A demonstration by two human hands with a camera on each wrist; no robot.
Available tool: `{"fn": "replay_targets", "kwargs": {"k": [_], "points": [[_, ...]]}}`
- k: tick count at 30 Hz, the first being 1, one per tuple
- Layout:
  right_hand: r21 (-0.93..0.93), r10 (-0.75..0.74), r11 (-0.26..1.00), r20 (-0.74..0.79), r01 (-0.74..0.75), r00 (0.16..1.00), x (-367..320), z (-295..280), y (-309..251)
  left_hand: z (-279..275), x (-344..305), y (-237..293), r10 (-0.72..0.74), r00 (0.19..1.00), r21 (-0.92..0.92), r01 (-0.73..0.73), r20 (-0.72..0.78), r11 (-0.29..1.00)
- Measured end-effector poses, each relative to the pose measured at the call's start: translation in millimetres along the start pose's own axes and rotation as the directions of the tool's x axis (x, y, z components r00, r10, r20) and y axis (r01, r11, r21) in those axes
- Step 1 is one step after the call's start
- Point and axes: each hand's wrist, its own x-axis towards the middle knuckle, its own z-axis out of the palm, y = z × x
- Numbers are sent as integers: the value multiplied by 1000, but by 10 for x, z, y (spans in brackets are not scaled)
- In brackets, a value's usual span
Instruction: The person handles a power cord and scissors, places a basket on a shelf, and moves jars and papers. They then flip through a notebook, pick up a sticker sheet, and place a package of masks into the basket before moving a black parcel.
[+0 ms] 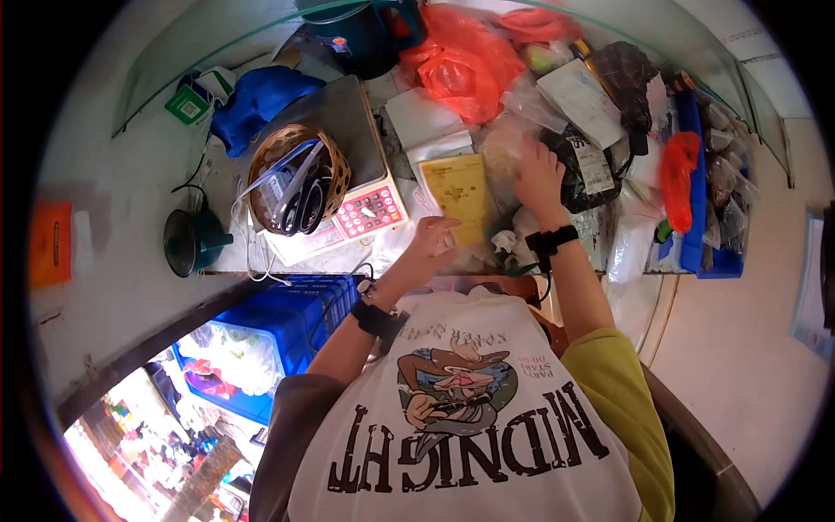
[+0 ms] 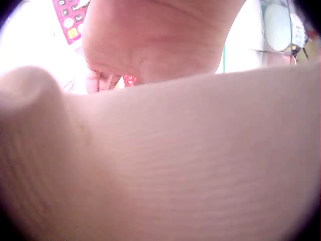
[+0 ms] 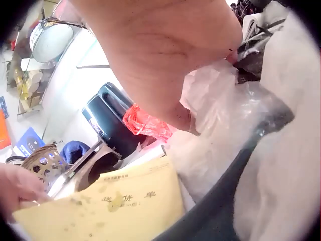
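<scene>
The table (image 1: pixel 122 174) fills my view, crowded right across. At its left stands the scale (image 1: pixel 348 130), with the basket (image 1: pixel 296 178) beside it. At the back are the black pot (image 1: pixel 357 35) and the orange bag (image 1: pixel 461 61). In front of that is a heap of clear bags (image 1: pixel 513 143), and that's where I'm working.

The pad (image 1: pixel 459 193), yellow and printed, lies flat on the table between the scale and the heap, just ahead of my chest. My left hand (image 1: pixel 430 244) is on its near left corner. The right wrist view shows the fingers curled over that edge, gripping the paper.

My right hand (image 1: pixel 539 178) is further out, on top of the clear bags. It's blurred from above, but the fingers look spread and loose, pressing into the plastic with nothing clamped in them. The wrist view shows only my palm against crumpled film, fingertips hidden.

How far along? Early, I'd say. The pad is out of the clutter and in hand, so that part looks done. The bags sit unlifted in their heap and none has come away from it. Everything in that pile seems left to do, as far as I can see.
</scene>
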Motion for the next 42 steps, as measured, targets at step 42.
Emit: {"fn": "replay_targets", "kwargs": {"k": [42], "points": [[259,184,961,-358,-92,915,344,-693,698,-130,2279,739,522,851,848,-228,-65,479]]}}
